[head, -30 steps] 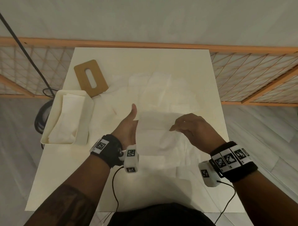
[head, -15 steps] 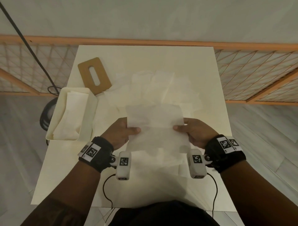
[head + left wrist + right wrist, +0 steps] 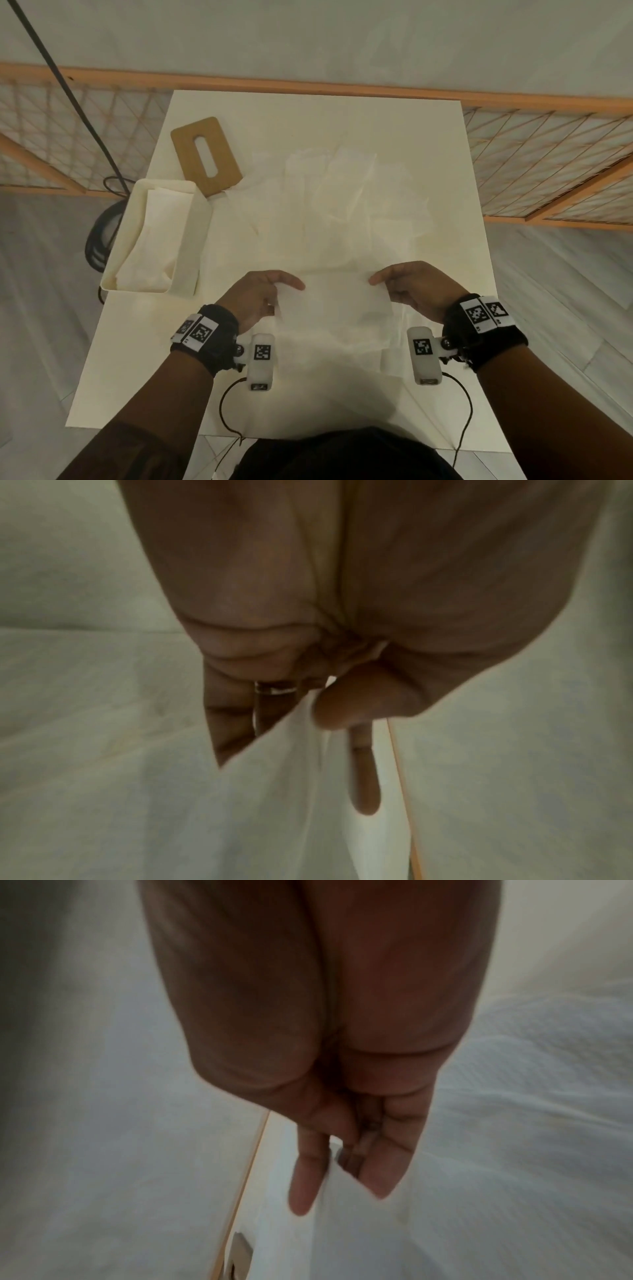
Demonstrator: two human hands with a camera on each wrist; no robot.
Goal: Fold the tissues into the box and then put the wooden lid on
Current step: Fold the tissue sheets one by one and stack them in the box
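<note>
A white tissue [image 3: 337,301] hangs between my two hands above the near middle of the table. My left hand [image 3: 263,296] pinches its left edge, thumb on top; the wrist view shows the tissue [image 3: 274,791] caught between thumb and fingers [image 3: 365,785]. My right hand [image 3: 407,289] pinches the right edge of the tissue [image 3: 346,1218]. Several loose tissues [image 3: 342,205] lie spread over the table's middle. The white box [image 3: 191,240] stands at the left edge with folded tissues [image 3: 150,250] inside. The wooden lid [image 3: 205,156], with its slot, lies flat behind the box.
The white table [image 3: 137,359] is narrow, its left and right edges close to my wrists. An orange lattice railing [image 3: 531,164] runs behind and beside it. A black cable [image 3: 68,85] and a dark round object [image 3: 101,236] sit on the floor left of the box.
Both hands have drawn the tissue toward me and lowered it; its upper half, standing up half a second ago, now lies folded down between my hands. A second ago my left hand was open beside it.
</note>
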